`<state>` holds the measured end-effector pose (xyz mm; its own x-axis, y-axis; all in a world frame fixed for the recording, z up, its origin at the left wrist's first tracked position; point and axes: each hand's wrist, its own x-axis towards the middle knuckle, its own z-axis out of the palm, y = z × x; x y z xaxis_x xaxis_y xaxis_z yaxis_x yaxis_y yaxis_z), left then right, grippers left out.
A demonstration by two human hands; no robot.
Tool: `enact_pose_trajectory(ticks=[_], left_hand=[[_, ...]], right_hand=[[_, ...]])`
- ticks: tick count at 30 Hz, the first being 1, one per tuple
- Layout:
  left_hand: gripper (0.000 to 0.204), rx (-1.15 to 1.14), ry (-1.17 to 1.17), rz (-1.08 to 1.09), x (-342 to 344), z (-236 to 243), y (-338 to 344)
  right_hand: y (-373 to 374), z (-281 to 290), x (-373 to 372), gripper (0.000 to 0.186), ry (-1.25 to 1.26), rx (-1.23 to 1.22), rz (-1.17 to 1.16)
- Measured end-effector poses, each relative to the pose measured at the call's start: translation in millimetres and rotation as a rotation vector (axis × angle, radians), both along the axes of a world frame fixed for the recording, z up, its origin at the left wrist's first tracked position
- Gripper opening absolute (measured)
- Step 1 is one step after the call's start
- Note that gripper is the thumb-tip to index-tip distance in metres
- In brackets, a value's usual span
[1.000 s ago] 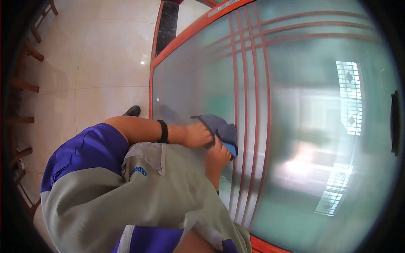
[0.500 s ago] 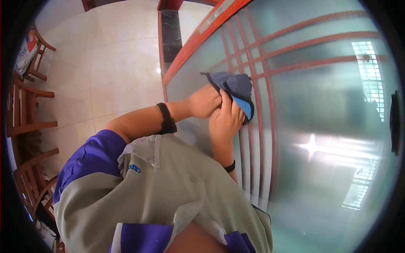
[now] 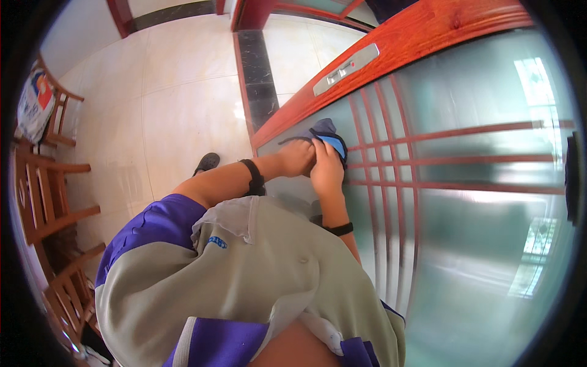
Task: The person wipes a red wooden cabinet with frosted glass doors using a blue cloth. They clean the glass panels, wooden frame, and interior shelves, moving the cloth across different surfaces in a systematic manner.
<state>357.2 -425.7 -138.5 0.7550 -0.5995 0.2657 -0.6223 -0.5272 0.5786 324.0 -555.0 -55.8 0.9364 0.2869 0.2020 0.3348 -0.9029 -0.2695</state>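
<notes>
Presently, the left hand (image 3: 298,158) and right hand (image 3: 327,171), each grip closed on the blue cloth (image 3: 327,136), pressed it against the frosted glass panel (image 3: 465,232) just below the red wooden frame (image 3: 422,37), mid-wipe by appearance; the adjacent glass likely wanted continued pressure.

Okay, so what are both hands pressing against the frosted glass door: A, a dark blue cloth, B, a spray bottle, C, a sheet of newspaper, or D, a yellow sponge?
A: the left hand and right hand sit side by side on a dark blue cloth, which lies against the frosted glass door near its red wooden frame.
</notes>
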Motion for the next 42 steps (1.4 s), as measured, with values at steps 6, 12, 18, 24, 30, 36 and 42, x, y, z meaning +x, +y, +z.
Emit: enact_pose_trajectory(ticks=[6, 12, 18, 24, 30, 36, 42], left_hand=[[0.031, -0.361, -0.584, -0.021, 92, 75, 49], [0.037, -0.551, -0.507, 0.000, 173, 167, 51], [0.082, -0.735, 0.025, -0.180, 187, 134, 52], [0.060, -0.298, 0.538, -0.151, 185, 63, 83], [0.040, -0.256, 0.517, -0.218, 186, 63, 89], [0.068, -0.651, -0.078, -0.328, 200, 161, 68], [0.036, -0.806, -0.576, -0.235, 202, 247, 46]], right_hand=[[39, 84, 48, 0.042, -0.375, -0.009, -0.085], [69, 172, 109, 0.043, -0.949, -0.253, -0.260], [78, 102, 118, 0.040, -0.400, -0.503, -0.432], [91, 15, 101, 0.035, -0.159, -0.388, -0.313], [104, 16, 104, 0.041, -0.208, -0.337, -0.293], [96, 121, 113, 0.040, -0.634, -0.382, -0.469], [90, 198, 118, 0.042, -0.891, -0.346, -0.624]])
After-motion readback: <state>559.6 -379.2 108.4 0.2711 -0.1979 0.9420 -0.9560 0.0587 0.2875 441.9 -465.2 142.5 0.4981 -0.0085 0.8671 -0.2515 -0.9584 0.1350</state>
